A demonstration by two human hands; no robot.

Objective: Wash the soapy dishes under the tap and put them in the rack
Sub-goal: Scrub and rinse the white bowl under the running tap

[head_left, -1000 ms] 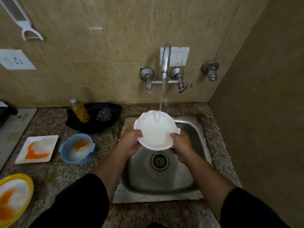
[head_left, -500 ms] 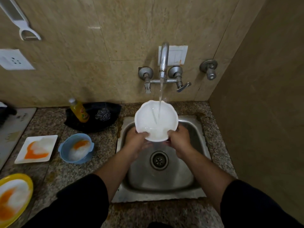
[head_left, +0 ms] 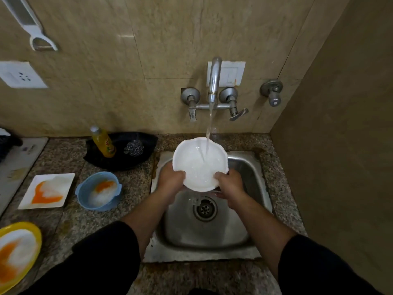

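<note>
A white bowl [head_left: 196,160] with a wavy rim is tilted toward me over the steel sink [head_left: 251,171]. Water runs from the tap [head_left: 214,77] into its hollow. My left hand [head_left: 171,177] grips the bowl's near left rim with the thumb inside. My right hand [head_left: 230,184] grips the near right rim the same way. On the counter at left wait a soapy blue bowl [head_left: 98,190], a white square plate [head_left: 46,191] with orange smears, and a yellow plate [head_left: 18,252]. No rack is in view.
A black tray [head_left: 119,154] behind the blue bowl holds an orange soap bottle [head_left: 104,142] and a steel scrubber [head_left: 134,147]. A brown wall [head_left: 340,145] closes off the right side. Tiled wall with a socket [head_left: 20,74] stands behind.
The bowl has tipped up toward me and shifted slightly back under the stream; both hands slid to its near rim. Water now pools inside it.
</note>
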